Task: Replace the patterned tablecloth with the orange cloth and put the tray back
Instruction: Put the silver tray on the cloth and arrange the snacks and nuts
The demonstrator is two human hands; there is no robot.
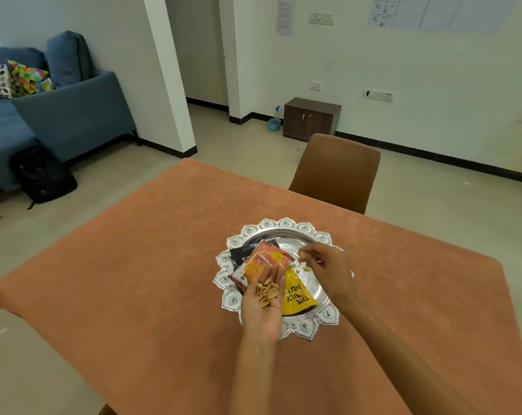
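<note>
The orange cloth (140,265) covers the whole table. On it, in the middle, stands the ornate silver tray (286,227) with a scalloped rim. Snack packets lie in the tray: a red one (261,260), a yellow one (298,295) and a black one (241,256) underneath. My left hand (264,307) is held palm up over the tray's near side, with several nut shells (265,290) lying in the palm. My right hand (328,271) hovers over the tray's right part, its fingertips pinching a small pale nut piece (304,266). The patterned tablecloth is not in view.
A brown chair (336,172) stands at the table's far right side. A blue sofa (68,112) with cushions is at the far left, a black bag (42,175) on the floor beside it. A small dark cabinet (310,118) stands against the back wall.
</note>
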